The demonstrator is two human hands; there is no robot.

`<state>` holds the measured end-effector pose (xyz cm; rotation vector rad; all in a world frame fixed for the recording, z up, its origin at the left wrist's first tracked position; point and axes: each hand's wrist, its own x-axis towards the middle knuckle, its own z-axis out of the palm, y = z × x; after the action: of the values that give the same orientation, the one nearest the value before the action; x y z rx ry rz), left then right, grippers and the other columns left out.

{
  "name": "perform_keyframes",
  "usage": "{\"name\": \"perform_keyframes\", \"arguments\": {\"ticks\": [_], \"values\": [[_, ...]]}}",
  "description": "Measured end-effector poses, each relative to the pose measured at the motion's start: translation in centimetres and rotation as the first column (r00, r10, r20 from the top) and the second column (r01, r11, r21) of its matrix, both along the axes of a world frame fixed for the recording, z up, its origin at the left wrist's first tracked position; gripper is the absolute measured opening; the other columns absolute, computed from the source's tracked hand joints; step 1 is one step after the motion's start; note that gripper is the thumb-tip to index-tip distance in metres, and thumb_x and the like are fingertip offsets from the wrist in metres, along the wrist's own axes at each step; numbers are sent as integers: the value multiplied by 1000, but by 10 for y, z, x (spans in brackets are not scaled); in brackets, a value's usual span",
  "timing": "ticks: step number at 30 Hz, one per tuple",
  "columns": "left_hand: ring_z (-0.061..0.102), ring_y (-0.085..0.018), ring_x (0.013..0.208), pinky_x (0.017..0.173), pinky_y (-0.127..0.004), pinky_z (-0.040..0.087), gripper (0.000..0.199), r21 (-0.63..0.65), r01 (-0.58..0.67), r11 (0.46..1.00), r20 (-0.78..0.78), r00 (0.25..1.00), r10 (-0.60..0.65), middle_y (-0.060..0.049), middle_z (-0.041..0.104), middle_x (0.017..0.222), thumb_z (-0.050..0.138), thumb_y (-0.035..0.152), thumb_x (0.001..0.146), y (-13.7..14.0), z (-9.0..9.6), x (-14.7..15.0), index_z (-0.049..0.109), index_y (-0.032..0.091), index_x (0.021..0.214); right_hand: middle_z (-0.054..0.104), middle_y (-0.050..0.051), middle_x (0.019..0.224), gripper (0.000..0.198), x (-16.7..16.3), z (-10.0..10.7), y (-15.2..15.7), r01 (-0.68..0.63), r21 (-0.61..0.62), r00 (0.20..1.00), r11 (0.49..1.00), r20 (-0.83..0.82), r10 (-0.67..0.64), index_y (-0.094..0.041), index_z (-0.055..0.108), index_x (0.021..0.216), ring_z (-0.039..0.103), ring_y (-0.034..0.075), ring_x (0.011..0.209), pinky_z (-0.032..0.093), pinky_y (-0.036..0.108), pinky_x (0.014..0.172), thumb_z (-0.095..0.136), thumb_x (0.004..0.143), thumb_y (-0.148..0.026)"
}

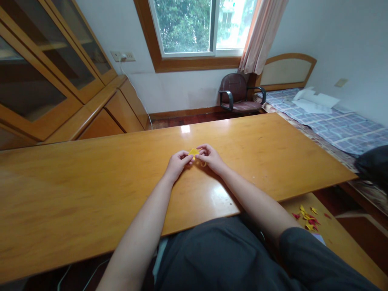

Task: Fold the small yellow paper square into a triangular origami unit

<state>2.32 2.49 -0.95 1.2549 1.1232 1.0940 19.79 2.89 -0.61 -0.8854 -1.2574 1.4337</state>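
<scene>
A small folded piece of yellow paper [193, 152] is held just above the wooden table [91, 186], between my two hands. My left hand [178, 163] pinches its left side between thumb and fingers. On the right side, my right hand [210, 157] grips it, thumb at the lower edge and index finger near the top. The paper looks like a triangle with its point up; its finer folds are too small to make out.
Several red and yellow folded paper pieces [309, 218] lie on a lower wooden surface [342, 238] at my right. Beyond the table stand an armchair [235, 91] and a bed [333, 121]. A glass-door cabinet [57, 72] is at the left.
</scene>
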Motion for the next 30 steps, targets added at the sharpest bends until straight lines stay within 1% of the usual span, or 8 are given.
{"name": "perform_keyframes", "arguments": {"ticks": [3,7,13,16,19,26,30], "values": [[58,-12,57,56,-24,47,31,-22,23,999,46,999,-22,-5,70,72,76,43,68,0,2,-1,67,15,74,55,-7,67,44,0,-3,3,33,6,999,999,-16,-33,-20,55,97,47,8,52,38,20,47,79,64,-36],[58,-12,54,55,-24,46,27,-30,47,998,52,998,-45,-6,70,69,73,41,69,0,5,-1,70,14,73,55,-7,68,43,0,-5,5,63,11,998,998,-20,-63,-20,54,95,48,7,54,38,19,49,79,63,-34],[60,-13,55,55,-26,48,29,-17,71,997,57,996,-70,-7,72,73,70,42,71,0,4,-3,72,13,80,55,-7,68,43,1,-6,5,71,-7,997,997,-35,-71,-20,54,95,49,7,54,38,20,49,79,62,-34],[61,-13,57,56,-25,48,30,-9,58,998,71,996,-58,-8,73,79,71,41,71,0,4,-3,71,13,83,55,-7,67,43,1,-5,5,78,-4,995,997,-54,-78,-19,54,94,49,7,54,38,20,50,79,62,-32],[61,-12,59,56,-25,49,33,-13,53,999,73,996,-52,-7,73,80,72,40,69,-2,5,-2,71,13,87,55,-7,66,43,0,-6,5,83,-4,995,997,-62,-83,-19,54,94,48,7,53,37,20,50,79,62,-32],[59,-11,56,56,-23,48,33,-13,54,998,32,998,-54,-6,72,75,73,44,71,-2,6,-1,69,12,77,55,-7,65,43,0,-4,4,49,-4,999,999,-20,-49,-20,54,95,48,8,53,37,20,48,79,63,-35],[61,-12,56,55,-24,47,30,-51,63,997,63,996,-60,-9,74,76,72,41,70,-2,8,-1,69,12,75,54,-7,66,42,0,-5,4,46,5,999,999,-18,-46,-20,54,96,48,8,53,37,20,48,78,64,-34]]}}
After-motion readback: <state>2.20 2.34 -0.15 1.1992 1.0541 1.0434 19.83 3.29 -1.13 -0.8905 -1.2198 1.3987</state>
